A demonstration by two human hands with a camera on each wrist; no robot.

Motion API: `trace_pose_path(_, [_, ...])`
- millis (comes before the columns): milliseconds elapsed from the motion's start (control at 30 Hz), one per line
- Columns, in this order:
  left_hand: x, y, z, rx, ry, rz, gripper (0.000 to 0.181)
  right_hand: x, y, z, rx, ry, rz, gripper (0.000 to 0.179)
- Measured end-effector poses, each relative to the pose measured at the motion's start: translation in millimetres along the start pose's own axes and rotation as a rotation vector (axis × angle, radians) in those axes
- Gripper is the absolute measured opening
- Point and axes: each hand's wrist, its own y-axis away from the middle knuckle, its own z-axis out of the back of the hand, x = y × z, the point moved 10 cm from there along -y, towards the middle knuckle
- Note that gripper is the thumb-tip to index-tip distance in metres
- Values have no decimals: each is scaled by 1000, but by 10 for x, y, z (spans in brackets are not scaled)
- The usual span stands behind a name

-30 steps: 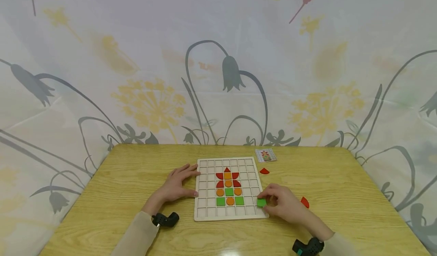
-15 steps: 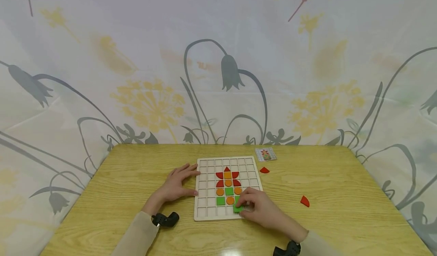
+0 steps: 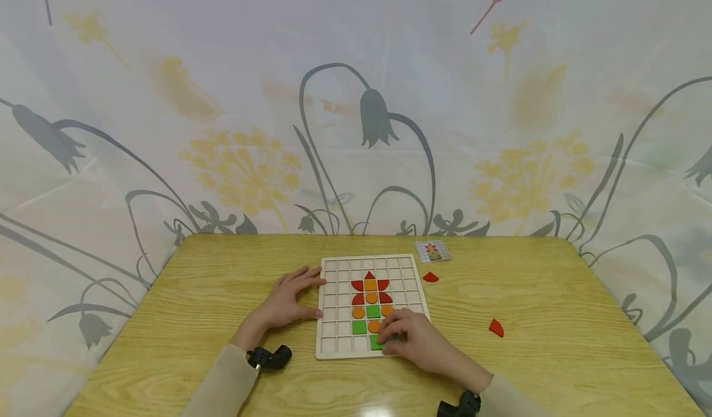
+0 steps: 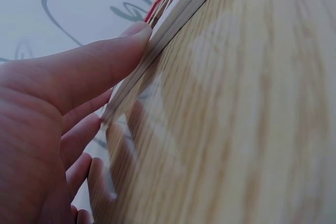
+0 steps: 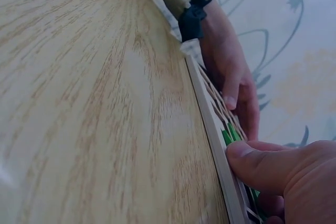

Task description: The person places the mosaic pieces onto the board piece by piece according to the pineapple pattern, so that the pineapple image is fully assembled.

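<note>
A white grid board (image 3: 336, 346) lies on the table with a pattern of red, orange and green tiles in its middle columns. My right hand (image 3: 414, 341) pinches a green square tile (image 3: 376, 343) at the bottom row, below an orange round tile (image 3: 374, 326). In the right wrist view, the thumb (image 5: 247, 156) lies against the green tile (image 5: 229, 134) just inside the board's rim; the right fingers partly hide it. At the board's left edge my left hand (image 3: 286, 299) rests with fingers spread, its thumb (image 4: 118, 51) touching the rim.
A small pattern card (image 3: 432, 251) lies behind the board's right corner. Two red quarter-circle tiles lie loose on the wooden table (image 3: 556, 293): one red tile (image 3: 431, 277) near the card, another red tile (image 3: 497, 328) farther right. A patterned cloth (image 3: 356, 157) hangs behind the table.
The right hand has carried the green square tile leftward from the board's right edge to the bottom row under the orange round tile. My left hand stays at the left edge.
</note>
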Motion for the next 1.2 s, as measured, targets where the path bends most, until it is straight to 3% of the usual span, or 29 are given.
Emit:
trace_pose_path(600, [26, 6, 5, 5, 3, 20, 66, 14, -4, 7, -29, 8, 20, 4])
trace_pose_path(767, [26, -2, 3, 9, 1, 21, 67, 44, 14, 50, -33, -40, 25, 7])
trace_pose_path(967, [35, -3, -1, 13, -6, 24, 67, -3, 59, 168, -49, -107, 30, 8])
trace_pose_path(1200, [42, -8, -7, 14, -7, 23, 67, -203, 216, 504, -121, -65, -9, 12])
